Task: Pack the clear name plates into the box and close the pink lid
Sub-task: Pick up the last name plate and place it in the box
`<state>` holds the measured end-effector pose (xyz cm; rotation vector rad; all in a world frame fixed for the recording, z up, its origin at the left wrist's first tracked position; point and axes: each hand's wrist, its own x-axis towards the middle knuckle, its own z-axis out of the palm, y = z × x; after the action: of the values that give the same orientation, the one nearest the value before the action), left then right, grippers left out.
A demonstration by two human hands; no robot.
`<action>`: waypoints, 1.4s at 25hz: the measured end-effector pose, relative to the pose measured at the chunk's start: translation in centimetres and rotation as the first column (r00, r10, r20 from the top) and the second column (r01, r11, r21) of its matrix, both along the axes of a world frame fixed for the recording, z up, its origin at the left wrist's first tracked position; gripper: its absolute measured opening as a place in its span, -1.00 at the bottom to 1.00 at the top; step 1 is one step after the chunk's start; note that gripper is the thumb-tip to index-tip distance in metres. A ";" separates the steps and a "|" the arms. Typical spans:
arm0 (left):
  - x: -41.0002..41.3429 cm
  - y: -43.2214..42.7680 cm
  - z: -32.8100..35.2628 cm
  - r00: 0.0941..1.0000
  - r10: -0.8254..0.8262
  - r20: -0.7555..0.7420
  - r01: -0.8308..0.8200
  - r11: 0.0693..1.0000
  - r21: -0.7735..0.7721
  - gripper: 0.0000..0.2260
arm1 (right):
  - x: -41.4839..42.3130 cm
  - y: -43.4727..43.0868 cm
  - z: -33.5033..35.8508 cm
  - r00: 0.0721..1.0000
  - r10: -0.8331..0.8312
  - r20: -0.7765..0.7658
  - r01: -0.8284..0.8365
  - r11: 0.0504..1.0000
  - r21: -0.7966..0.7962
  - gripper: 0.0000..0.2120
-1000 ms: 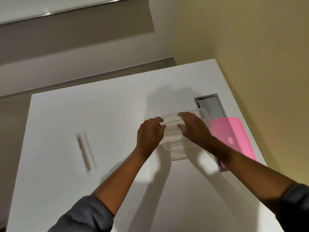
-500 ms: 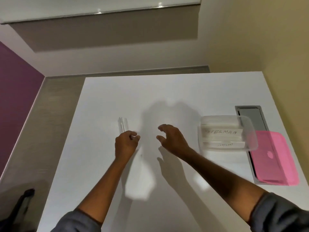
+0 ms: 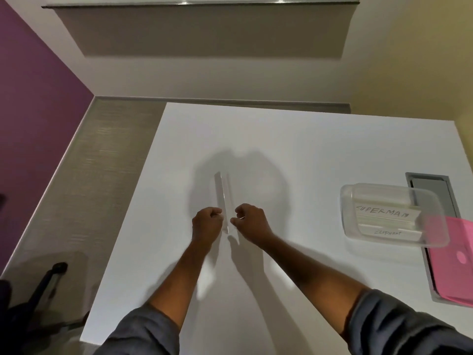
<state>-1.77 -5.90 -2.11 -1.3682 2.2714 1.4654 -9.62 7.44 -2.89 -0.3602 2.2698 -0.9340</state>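
White table [image 3: 294, 155]: left hand [image 3: 206, 222] and right hand [image 3: 249, 221], fingers curled, pinch the near end of the clear name plate [image 3: 222, 198]; such a grip may let it slip.

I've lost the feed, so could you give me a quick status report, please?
Both hands closed on clear name plate. Box open, pink lid beside it. Path clear.

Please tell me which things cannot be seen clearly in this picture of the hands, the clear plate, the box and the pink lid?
- Near end of the clear plate, head view: hidden between the left hand and right hand; whether the fingers pinch it is unclear.
- Any writing on that plate: not readable, it stands edge-on.
- Pink lid: cut off by the right edge.
- Number of plates in the box: unclear; only two labels show through the blurred wall.
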 end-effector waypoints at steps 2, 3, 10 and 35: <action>0.2 -0.5 -0.8 1.000 0.012 -0.006 -0.012 0.999 0.034 -0.73 | 0.5 -1.4 -0.6 0.998 -0.045 0.047 0.045 0.999 0.003 -0.68; 0.2 -0.8 -1.2 1.000 0.021 -0.009 -0.021 0.998 0.052 -0.73 | 0.6 -2.0 -0.9 0.995 -0.070 0.072 0.070 0.998 0.005 -0.65; 0.4 -1.8 -2.6 0.999 0.036 -0.020 -0.034 0.994 0.103 -0.71 | 1.2 -4.0 -2.1 0.985 -0.163 0.061 0.158 0.984 0.086 -0.65; -0.1 -2.4 -3.4 0.940 0.340 -0.021 -0.277 0.799 0.534 -0.80 | 0.3 -0.8 0.8 0.994 0.040 -0.102 -0.035 0.998 0.055 -0.74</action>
<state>-1.84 -8.28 -5.50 -1.5357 1.5404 2.1149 -9.32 6.65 -2.08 -0.4353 2.3682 -0.8519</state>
